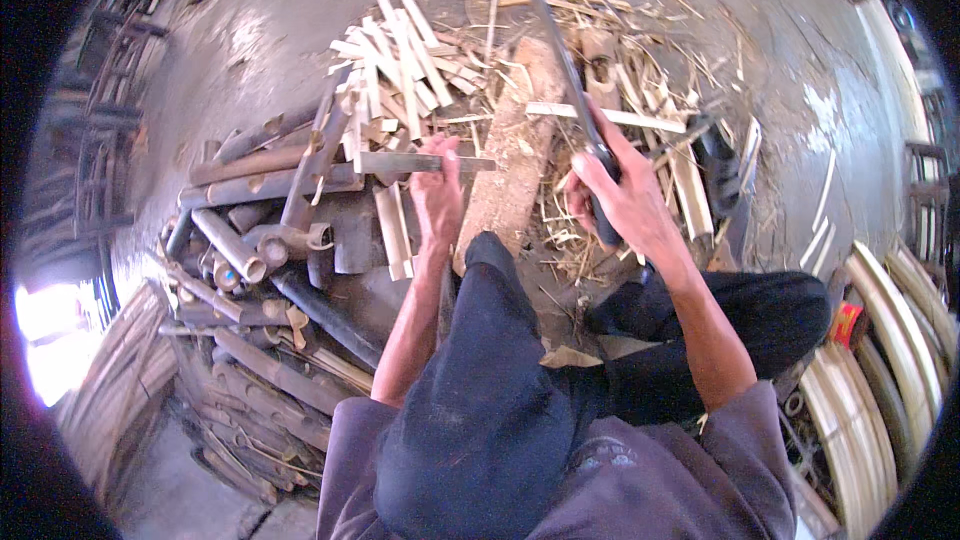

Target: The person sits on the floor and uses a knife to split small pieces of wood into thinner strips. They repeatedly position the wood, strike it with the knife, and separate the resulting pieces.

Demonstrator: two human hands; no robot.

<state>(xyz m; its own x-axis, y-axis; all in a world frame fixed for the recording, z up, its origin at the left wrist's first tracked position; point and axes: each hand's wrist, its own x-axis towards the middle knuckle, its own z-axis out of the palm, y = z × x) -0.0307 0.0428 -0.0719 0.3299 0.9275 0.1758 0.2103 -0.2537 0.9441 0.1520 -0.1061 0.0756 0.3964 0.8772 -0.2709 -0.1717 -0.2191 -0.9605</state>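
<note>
My left hand [437, 190] is closed round a flat bamboo strip [392, 162], which lies roughly level with its right end over a worn wooden plank [520, 130]. In my right hand [622, 185] is the dark handle of a long knife [550, 25], its blade pointing up and away, raised right of the plank. A pale bamboo strip [650, 120] shows beside the blade and behind my right hand; I cannot tell whether it touches either. My foot in a dark covering [490, 252] rests at the plank's near end.
Cut pale strips [400, 50] are heaped beyond my left hand. Bamboo tube pieces [235, 250] are stacked at the left. Shavings and split pieces [640, 80] litter the floor right of the plank. Long split bamboo lengths [850, 420] stand at the lower right.
</note>
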